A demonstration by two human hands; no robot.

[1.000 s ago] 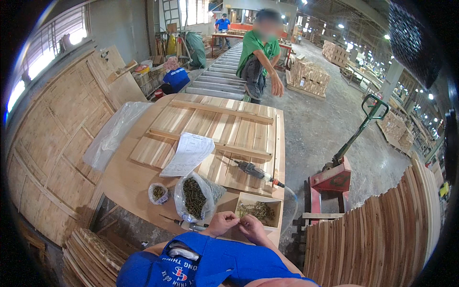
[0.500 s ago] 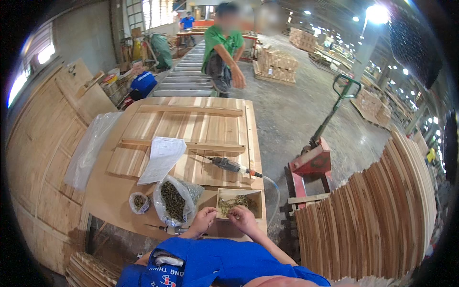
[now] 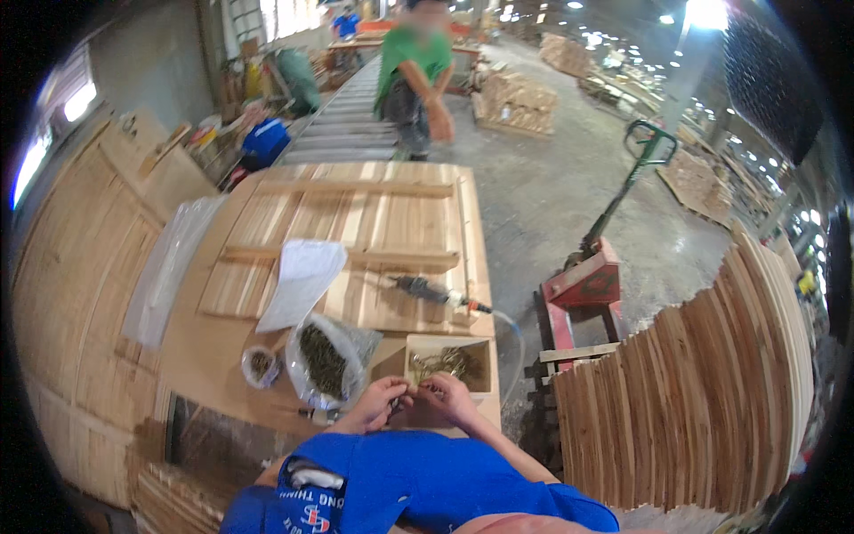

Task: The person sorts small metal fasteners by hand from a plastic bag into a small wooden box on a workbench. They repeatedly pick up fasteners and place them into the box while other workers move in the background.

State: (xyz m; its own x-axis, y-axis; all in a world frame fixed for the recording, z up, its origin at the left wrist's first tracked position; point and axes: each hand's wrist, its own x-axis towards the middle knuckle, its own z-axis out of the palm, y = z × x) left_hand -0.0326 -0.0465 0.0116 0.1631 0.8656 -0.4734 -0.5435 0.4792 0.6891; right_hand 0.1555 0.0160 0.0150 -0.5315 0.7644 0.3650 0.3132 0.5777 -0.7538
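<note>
Close together at the near edge of the table, my left hand [image 3: 382, 402] and my right hand [image 3: 450, 399] both have their fingers pinched. Whatever lies between the fingertips is too small and blurred to name. Just beyond them stands a shallow wooden box [image 3: 489, 367] with loose brass-coloured screws [image 3: 452, 360] inside. To the left an open clear plastic bag [image 3: 356, 367] is full of dark screws [image 3: 322, 361]. A small tub [image 3: 259, 366] of small hardware sits beside the bag. Partly under my left forearm lies a power screwdriver [image 3: 322, 416].
A slatted wooden panel [image 3: 374, 209] carries a paper sheet [image 3: 302, 280] and an air screwdriver [image 3: 425, 288] with a hose. A red pallet jack [image 3: 583, 276] and stacked boards [image 3: 667, 400] stand right. Beyond the table, a person in green [image 3: 416, 67] stands near a roller conveyor [image 3: 342, 125].
My hands have drawn closer together, fingertips now nearly meeting in front of the box. The view has shifted slightly, and the person in green has lowered their head and hands.
</note>
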